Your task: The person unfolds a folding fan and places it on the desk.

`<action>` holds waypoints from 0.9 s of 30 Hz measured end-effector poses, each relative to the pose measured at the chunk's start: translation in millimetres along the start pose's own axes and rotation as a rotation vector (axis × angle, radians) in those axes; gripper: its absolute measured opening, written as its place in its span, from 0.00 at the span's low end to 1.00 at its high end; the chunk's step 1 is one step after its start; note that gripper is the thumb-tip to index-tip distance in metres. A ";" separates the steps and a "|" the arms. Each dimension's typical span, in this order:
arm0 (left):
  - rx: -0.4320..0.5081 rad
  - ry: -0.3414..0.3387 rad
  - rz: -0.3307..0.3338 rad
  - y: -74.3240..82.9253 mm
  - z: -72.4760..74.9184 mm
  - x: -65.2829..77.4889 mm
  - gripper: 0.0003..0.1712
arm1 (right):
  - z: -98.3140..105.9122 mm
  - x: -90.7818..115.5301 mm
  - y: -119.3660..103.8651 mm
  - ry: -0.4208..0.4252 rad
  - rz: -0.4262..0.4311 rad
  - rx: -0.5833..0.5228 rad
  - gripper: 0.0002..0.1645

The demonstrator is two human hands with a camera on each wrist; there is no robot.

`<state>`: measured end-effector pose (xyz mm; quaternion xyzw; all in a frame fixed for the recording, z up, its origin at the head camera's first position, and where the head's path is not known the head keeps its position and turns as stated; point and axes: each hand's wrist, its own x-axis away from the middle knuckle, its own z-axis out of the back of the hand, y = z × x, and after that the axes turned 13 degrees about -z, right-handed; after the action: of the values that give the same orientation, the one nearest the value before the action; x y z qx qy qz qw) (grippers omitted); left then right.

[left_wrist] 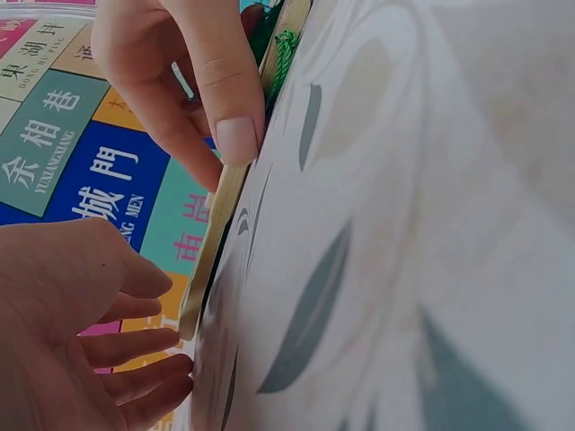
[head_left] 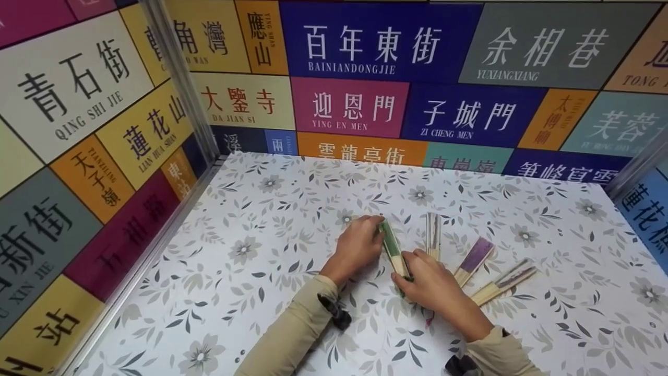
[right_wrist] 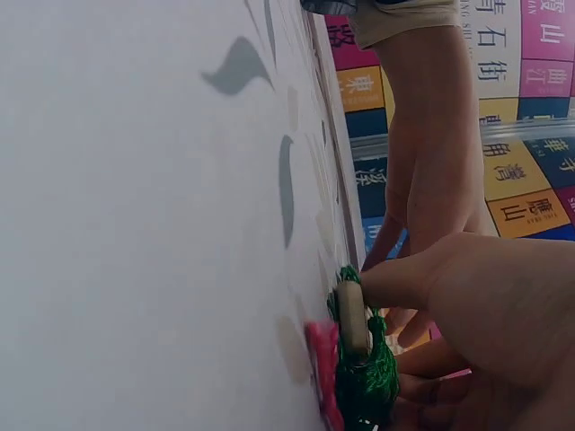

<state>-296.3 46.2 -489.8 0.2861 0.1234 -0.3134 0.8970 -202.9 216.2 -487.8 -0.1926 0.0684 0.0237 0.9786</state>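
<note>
A closed folding fan (head_left: pixel 391 243) with a green leaf and pale wooden ribs lies slanted on the table. My right hand (head_left: pixel 430 282) pinches its handle end, thumb on the near side. A green tassel (right_wrist: pixel 368 386) hangs beside that end in the right wrist view. At the fan's far tip is my left hand (head_left: pixel 360 243), its relaxed fingers right at the edge. The left wrist view shows those fingers (left_wrist: pixel 148 382) loosely bent beside the tip. Just beyond my right hand lies a purple closed fan (head_left: pixel 475 256), partly hidden by the hand.
Two more closed fans with greyish leaves, one upright in view (head_left: pixel 433 232) and one slanting (head_left: pixel 506 279), lie around the purple one. A pink tassel (right_wrist: pixel 323 368) rests by the green one. Floral cloth covers the table (head_left: pixel 292 219); panels with Chinese characters (head_left: pixel 376 42) stand behind.
</note>
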 end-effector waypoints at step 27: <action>0.742 0.196 -0.049 11.8 6.1 -5.7 0.36 | 21.6 -16.4 3.4 0.193 -0.057 -0.383 0.19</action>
<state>-293.0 53.0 -477.4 0.6170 0.0936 -0.3291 0.7087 -216.7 227.2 -467.0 -0.3784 0.1505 -0.0097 0.9133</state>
